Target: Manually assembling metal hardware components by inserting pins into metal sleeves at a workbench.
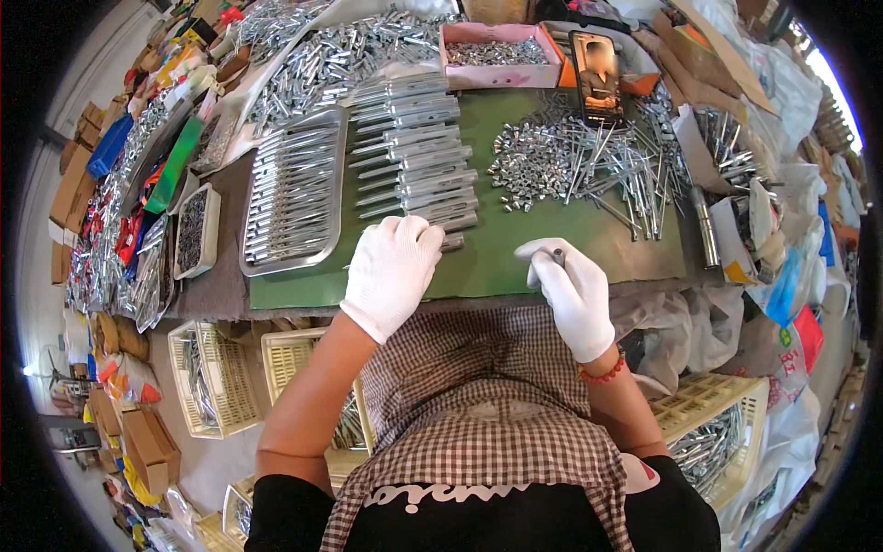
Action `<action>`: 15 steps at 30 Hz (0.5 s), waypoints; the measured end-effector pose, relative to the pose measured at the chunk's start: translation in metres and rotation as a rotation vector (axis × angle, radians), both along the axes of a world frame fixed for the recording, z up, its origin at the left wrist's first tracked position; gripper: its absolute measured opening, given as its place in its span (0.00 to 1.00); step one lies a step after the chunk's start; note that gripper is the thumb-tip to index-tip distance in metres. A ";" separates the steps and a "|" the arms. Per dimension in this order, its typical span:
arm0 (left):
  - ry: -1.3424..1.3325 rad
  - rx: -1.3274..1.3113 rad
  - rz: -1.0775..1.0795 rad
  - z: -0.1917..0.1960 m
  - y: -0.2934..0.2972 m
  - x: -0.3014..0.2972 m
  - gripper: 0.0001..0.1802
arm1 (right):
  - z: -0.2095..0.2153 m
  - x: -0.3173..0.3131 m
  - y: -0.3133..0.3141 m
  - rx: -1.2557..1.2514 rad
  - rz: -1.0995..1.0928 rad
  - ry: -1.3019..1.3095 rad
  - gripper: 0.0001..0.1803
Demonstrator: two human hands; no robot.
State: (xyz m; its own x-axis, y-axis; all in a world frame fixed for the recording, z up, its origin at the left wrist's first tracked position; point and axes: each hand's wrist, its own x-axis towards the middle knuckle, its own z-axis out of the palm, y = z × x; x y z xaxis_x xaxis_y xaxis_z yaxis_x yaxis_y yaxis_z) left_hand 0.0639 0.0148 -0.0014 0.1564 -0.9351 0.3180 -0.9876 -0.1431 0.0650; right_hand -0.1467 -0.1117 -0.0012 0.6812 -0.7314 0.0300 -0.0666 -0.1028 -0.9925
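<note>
My left hand [394, 274], in a white knitted glove, is curled over the near end of a row of pointed metal tubes [418, 166]. The end of the nearest tube [452, 242] sticks out to the right of its fingers. To the right, my gloved right hand [578, 299] pinches a small dark metal piece [558, 258] between thumb and fingers, just above the mat's near edge. Beyond that hand lies a pile of small metal sleeves [529, 166], with loose thin rods [639, 179] beside it on the green mat [515, 230].
A metal tray [338, 198] of lined-up rods stands left of the row. Behind are a heap of metal parts [345, 55], a pink box [446, 69] and a propped phone [600, 115]. Plastic crates [235, 405] of parts stand below the bench.
</note>
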 end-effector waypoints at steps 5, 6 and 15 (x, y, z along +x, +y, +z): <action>0.063 -0.183 -0.079 -0.003 0.010 0.000 0.13 | -0.005 0.000 -0.002 0.055 0.017 -0.029 0.12; 0.102 -0.126 -0.034 0.000 0.014 -0.004 0.14 | -0.004 0.000 -0.001 0.060 0.014 -0.026 0.12; 0.193 0.145 -0.176 0.031 -0.019 -0.040 0.18 | 0.008 0.004 -0.012 0.296 0.113 0.089 0.17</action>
State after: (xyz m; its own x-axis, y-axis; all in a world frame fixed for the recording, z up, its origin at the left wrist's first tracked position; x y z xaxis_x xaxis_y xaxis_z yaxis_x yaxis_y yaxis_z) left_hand 0.0234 -0.0042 0.0299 0.0323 -0.9868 0.1588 -0.9695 0.0077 0.2450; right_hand -0.1428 -0.1234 0.0065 0.7491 -0.6190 -0.2360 -0.1590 0.1777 -0.9711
